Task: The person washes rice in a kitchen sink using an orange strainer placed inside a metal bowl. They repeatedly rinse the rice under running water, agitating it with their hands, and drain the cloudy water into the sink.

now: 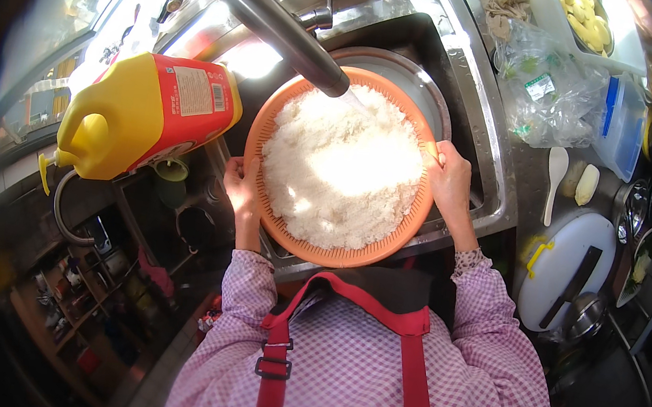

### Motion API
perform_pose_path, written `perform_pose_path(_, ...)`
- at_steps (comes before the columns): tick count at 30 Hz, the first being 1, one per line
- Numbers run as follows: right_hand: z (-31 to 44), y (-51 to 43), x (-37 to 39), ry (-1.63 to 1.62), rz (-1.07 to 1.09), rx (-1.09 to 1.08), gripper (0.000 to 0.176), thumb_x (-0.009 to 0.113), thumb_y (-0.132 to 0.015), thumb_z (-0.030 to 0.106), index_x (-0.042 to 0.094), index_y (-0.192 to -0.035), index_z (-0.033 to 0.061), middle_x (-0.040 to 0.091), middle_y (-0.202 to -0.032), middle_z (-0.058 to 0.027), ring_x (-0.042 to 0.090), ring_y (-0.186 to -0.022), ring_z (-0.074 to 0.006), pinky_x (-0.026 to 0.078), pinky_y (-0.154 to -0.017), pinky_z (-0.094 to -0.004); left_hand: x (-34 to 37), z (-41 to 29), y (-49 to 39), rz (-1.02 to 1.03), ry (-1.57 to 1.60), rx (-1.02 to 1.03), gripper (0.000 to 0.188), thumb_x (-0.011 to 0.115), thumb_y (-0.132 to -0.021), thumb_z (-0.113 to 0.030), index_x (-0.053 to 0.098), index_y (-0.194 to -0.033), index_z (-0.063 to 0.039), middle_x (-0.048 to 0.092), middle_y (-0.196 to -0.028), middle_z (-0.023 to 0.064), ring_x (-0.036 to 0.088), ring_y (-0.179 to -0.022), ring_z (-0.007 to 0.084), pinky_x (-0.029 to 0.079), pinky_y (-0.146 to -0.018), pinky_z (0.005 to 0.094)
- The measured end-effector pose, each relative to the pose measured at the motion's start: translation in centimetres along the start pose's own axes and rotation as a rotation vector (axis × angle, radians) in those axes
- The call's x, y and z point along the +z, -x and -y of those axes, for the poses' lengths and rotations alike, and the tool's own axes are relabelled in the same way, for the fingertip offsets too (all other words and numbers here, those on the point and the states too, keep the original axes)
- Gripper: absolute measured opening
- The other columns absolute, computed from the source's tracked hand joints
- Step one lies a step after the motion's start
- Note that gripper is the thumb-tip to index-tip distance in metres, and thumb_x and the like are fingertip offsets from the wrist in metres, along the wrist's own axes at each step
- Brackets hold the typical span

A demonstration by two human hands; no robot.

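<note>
An orange plastic colander (339,257) full of white rice (326,203) is held over the sink between my two hands. My left hand (239,185) grips its left rim, with the fingers partly hidden beneath. On the opposite side, my right hand (453,172) closes around the rim or handle. Water runs from the metal faucet (284,29) onto the upper part of the rice. Behind the colander, partly covered by it, a round basin (428,86) sits in the steel sink (486,155).
A yellow pump jug (126,117) with a red label stands left of the sink. Rightward lie a clear plastic bag (557,102), a blue-lidded plastic container (620,127), a white rice paddle (554,183) and a white round cutting board (570,259) bearing a dark-handled knife (577,283).
</note>
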State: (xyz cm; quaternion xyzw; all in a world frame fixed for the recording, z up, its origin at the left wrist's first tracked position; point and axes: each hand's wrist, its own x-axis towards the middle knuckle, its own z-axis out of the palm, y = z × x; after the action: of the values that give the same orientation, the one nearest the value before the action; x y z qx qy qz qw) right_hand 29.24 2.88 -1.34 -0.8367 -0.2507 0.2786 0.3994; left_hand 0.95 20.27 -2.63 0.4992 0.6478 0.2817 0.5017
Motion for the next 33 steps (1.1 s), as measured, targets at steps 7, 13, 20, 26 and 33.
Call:
perform_pose_path(7,1.9,-3.4,-5.6,0.121,-0.088,-0.001,0.017,0.062,-0.078,0.016,0.059,-0.080,-0.0010,0.060,-0.063,-0.0152,0.060,-0.057,-0.0256,0.044,-0.053,-0.0341,4.6,-1.9,2.1,0.122,0.078,0.022,0.014,0.061,-0.085,-0.013,0.051,-0.086,-0.002,0.049,-0.068,-0.0034,0.042,-0.059,0.0029,0.035,-0.055,0.0180)
perform_pose_path(13,1.6,-7.1,-10.0,0.113,-0.189,-0.104,0.016,0.063,-0.080,0.014,0.059,-0.080,-0.0015,0.056,-0.059,-0.0053,0.048,-0.054,-0.0103,0.039,-0.050,-0.0271,8.5,-5.2,4.0,0.308,0.284,0.121,0.020,0.059,-0.088,-0.020,0.051,-0.087,-0.002,0.051,-0.073,-0.0025,0.043,-0.065,0.0025,0.036,-0.060,0.0182)
perform_pose_path(20,2.0,-11.1,-11.5,0.091,-0.136,-0.217,0.019,0.062,-0.083,0.017,0.058,-0.080,-0.0021,0.053,-0.059,-0.0002,0.043,-0.056,-0.0045,0.037,-0.051,-0.0235,10.2,-6.5,4.6,0.307,0.279,0.094,0.023,0.055,-0.091,-0.024,0.050,-0.092,-0.002,0.053,-0.079,-0.0003,0.046,-0.074,0.0044,0.038,-0.069,0.0205)
perform_pose_path(26,3.7,-12.6,-12.3,0.197,-0.130,-0.157,0.023,0.062,-0.082,0.019,0.059,-0.085,-0.0029,0.061,-0.069,-0.0107,0.053,-0.063,-0.0103,0.044,-0.059,-0.0282,10.7,-8.0,5.4,0.328,0.303,0.052,0.024,0.056,-0.090,-0.025,0.050,-0.094,-0.002,0.054,-0.078,-0.0001,0.047,-0.072,0.0043,0.038,-0.068,0.0200)
perform_pose_path(33,4.3,-13.8,-13.3,0.306,-0.160,-0.178,0.026,0.059,-0.086,0.023,0.058,-0.086,-0.0031,0.057,-0.066,-0.0060,0.047,-0.061,-0.0073,0.042,-0.058,-0.0248,11.8,-7.5,4.6,0.389,0.320,-0.043,0.022,0.055,-0.090,-0.022,0.050,-0.096,-0.002,0.055,-0.077,0.0004,0.049,-0.070,0.0053,0.040,-0.063,0.0213)
